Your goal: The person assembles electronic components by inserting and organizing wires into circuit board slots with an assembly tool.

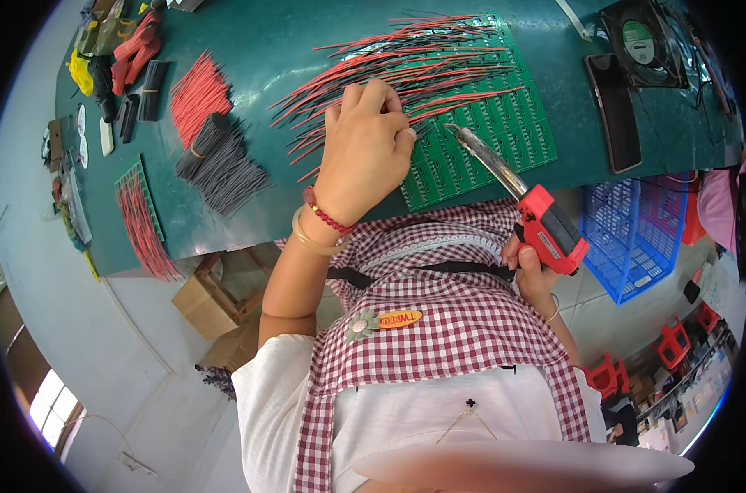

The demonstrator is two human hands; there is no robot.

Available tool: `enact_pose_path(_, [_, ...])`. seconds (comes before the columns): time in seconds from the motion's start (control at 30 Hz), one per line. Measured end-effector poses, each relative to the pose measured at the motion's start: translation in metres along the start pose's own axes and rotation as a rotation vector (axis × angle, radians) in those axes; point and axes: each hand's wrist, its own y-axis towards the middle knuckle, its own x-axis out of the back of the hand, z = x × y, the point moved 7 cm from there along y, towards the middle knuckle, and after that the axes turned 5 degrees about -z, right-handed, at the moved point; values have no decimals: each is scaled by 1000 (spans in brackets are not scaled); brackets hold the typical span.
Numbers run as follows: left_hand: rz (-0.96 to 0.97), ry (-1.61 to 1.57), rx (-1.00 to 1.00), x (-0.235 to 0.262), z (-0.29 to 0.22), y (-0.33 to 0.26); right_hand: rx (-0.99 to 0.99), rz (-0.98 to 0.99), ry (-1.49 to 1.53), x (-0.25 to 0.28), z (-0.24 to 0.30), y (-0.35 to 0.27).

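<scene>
A green circuit board panel (447,168) lies on the table in front of me, with rows of red and black wires (348,78) spreading left from it. My left hand (369,135) is over the wires at the panel's left side. Its fingers are closed in a pinch, seemingly on a thin black wire whose end shows by the fingertips. My right hand (533,267) grips the handle of a red soldering gun (545,230). The gun's metal tip points up and left, just over the panel and close to the left fingertips.
Left of the wires lie bundles of red wires (199,99) and black wires (229,168), plus a smaller wired panel (147,214). A phone (615,115) and a black square fan (642,45) stand at the right. Below the table edge is a blue basket (632,238).
</scene>
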Motion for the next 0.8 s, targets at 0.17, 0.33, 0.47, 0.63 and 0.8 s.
enact_pose_path(0.17, [23, 88, 11, -3, 0, 3, -23, -5, -22, -2, 0, 1])
enact_pose_path(0.33, [36, 74, 5, -2, 0, 2, -32, -1, -9, -1, -3, -2])
enact_pose_path(0.47, [35, 104, 1, -4, -2, 4, -26, 17, -5, -3, -1, -1])
enact_pose_path(0.63, [55, 116, 11, -4, -3, 5, -60, 6, -26, -4, -1, -1])
enact_pose_path(0.8, [67, 120, 2, -4, -2, 6, -76, 15, -71, -4, 0, 0])
